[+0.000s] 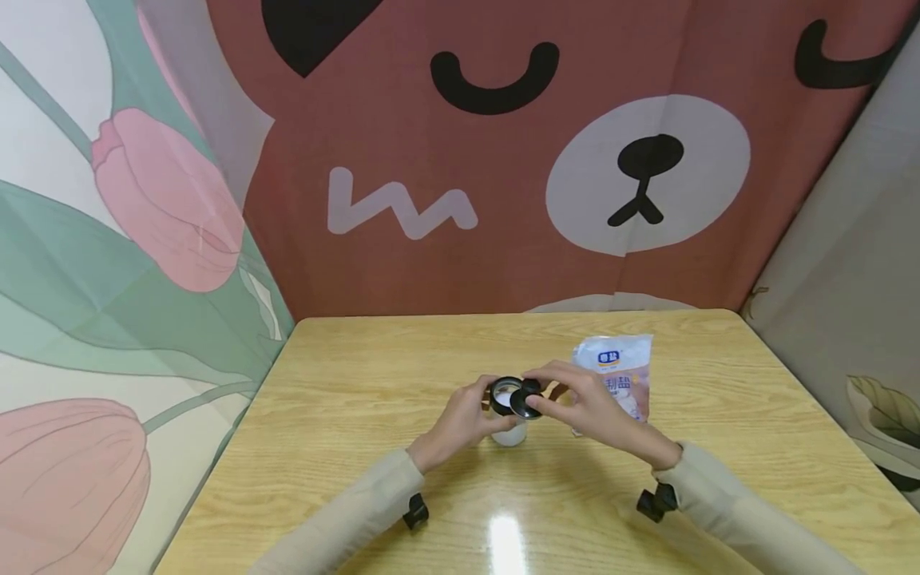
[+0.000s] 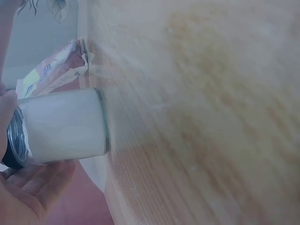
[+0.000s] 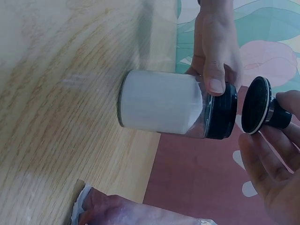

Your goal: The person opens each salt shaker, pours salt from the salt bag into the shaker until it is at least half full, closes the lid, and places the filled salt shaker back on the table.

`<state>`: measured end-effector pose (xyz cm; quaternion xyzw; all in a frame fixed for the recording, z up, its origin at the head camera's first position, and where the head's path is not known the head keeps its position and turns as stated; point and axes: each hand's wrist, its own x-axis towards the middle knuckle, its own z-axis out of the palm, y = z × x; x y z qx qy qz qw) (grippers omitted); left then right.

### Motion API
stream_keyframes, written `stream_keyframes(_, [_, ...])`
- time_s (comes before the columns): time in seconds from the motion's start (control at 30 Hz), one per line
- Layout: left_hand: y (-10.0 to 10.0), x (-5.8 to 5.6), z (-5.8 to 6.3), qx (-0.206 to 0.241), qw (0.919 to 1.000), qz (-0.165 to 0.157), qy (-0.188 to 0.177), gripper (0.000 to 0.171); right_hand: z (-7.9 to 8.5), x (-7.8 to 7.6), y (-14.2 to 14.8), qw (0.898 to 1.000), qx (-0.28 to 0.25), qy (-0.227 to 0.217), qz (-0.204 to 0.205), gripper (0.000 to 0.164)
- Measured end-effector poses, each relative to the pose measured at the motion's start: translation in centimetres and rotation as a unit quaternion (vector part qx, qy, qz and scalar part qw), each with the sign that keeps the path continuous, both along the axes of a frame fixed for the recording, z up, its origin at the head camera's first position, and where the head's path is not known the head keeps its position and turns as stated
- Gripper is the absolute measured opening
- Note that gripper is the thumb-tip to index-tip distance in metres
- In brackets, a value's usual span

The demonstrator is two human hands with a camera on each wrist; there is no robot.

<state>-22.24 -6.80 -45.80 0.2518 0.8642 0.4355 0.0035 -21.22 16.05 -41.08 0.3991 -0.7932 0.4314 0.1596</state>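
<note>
A clear jar point(image 3: 159, 101) filled most of the way with white grains stands upright on the table, a black collar point(image 3: 222, 111) round its mouth. My left hand point(image 1: 463, 417) grips the jar near that collar, thumb on one side and fingers on the other. Just above the mouth, my right hand point(image 1: 585, 403) pinches a black knobbed lid point(image 3: 256, 105) by its knob. In the right wrist view the lid is apart from the collar, with a pale ring round its edge. From the head view, the lid overlaps part of the open mouth.
Behind my right hand stands a white and pink printed bag point(image 1: 624, 363), partly hidden by that hand. The wooden table point(image 1: 359, 359) meets a hanging cloth point(image 1: 402, 271) with a bear print at its far edge. Flowered cloth point(image 1: 165, 319) hangs at the left.
</note>
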Motion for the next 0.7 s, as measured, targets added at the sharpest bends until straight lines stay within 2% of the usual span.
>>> stream_keyframes(0.37, [0.0, 0.0, 0.1, -0.018, 0.9998, 0.010, 0.006, 0.069, -0.3, -1.2, -0.4, 1.000, -0.009, 0.021, 0.020, 0.039])
stream_keyframes(0.6, [0.1, 0.0, 0.0, -0.002, 1.0000, 0.003, -0.007, 0.070, -0.4, -1.6, -1.0, 0.999, -0.019, 0.034, -0.009, 0.039])
stream_keyframes(0.7, [0.1, 0.0, -0.1, 0.000, 1.0000, 0.002, -0.006, 0.071, -0.4, -1.8, -1.3, 0.999, -0.025, 0.038, -0.005, 0.038])
